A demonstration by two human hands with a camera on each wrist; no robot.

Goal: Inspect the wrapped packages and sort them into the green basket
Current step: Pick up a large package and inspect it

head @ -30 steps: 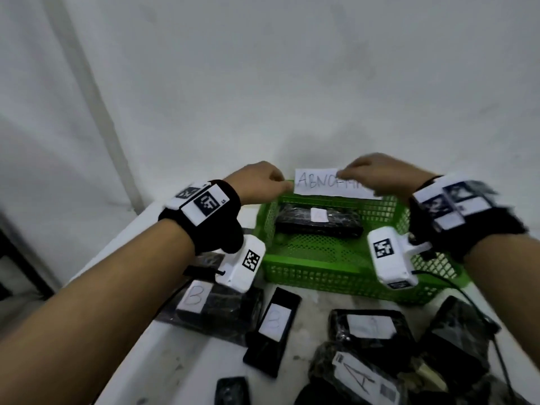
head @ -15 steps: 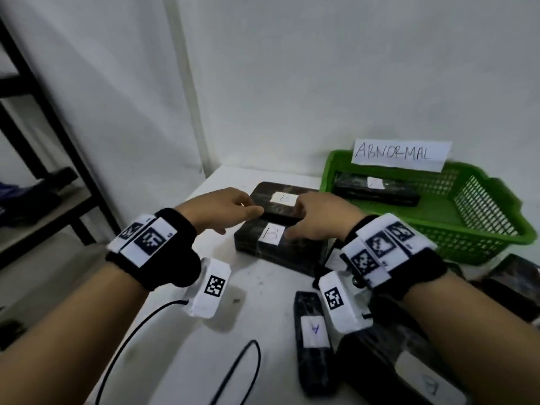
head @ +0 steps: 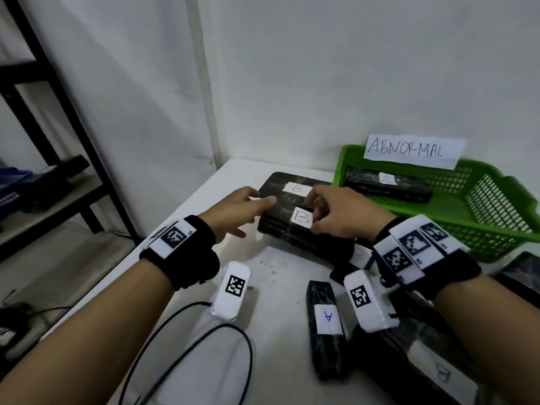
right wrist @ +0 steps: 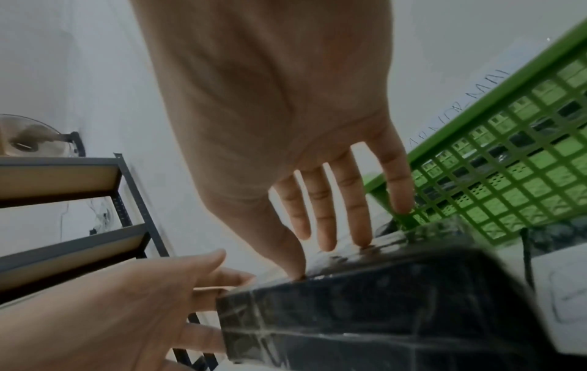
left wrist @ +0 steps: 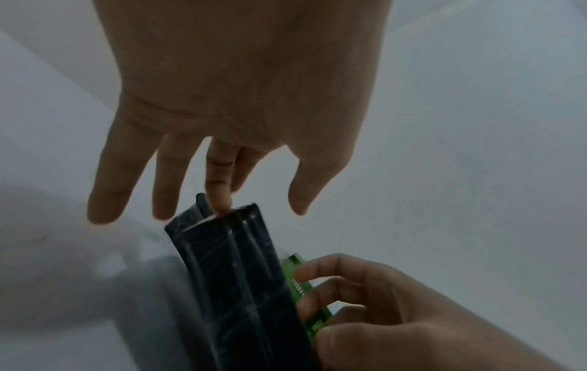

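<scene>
Bare worktop (head: 271,290) along near-left edge, crossed by black cable (head: 187,346). Far-left corner blocked by stacked B packages (head: 280,226), both hands on them. Green basket (head: 496,226) fills far-right corner, just beside stack; gap between looks narrow, perhaps closed. A package (head: 325,331) and more packages crowd near-right edge.

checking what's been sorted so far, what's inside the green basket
One black wrapped package with a small white label lies inside the green basket, near its back wall. The label's letter is too faint to read. The ABNORMAL sign covers part of the back rim.
</scene>
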